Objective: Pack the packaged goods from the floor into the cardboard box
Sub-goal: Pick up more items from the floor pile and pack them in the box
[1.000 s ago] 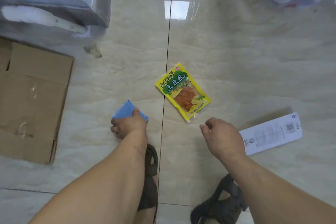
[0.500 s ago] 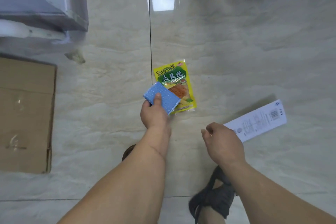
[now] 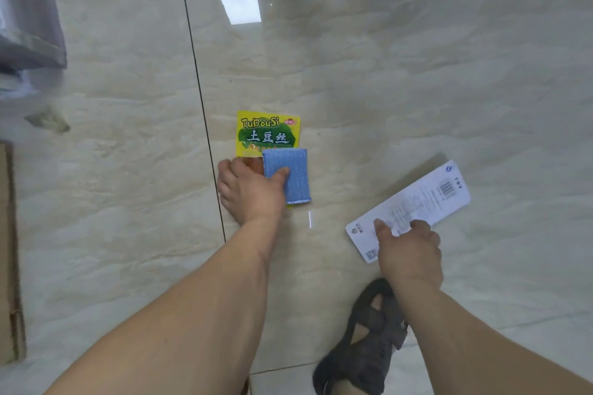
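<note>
Now reaching the white card (image 3: 414, 208) with right hand (image 3: 409, 250), left hand (image 3: 253, 192) pinching blue sponge (image 3: 290, 175) onto yellow packet (image 3: 268, 133); gathering underway, lifting toward cardboard box (image 3: 8, 253) next.

The yellow snack packet (image 3: 269, 133) says "TuDouSi" plus 土豆丝; the white card's (image 3: 417, 207) barcode and print are too small to read.
</note>
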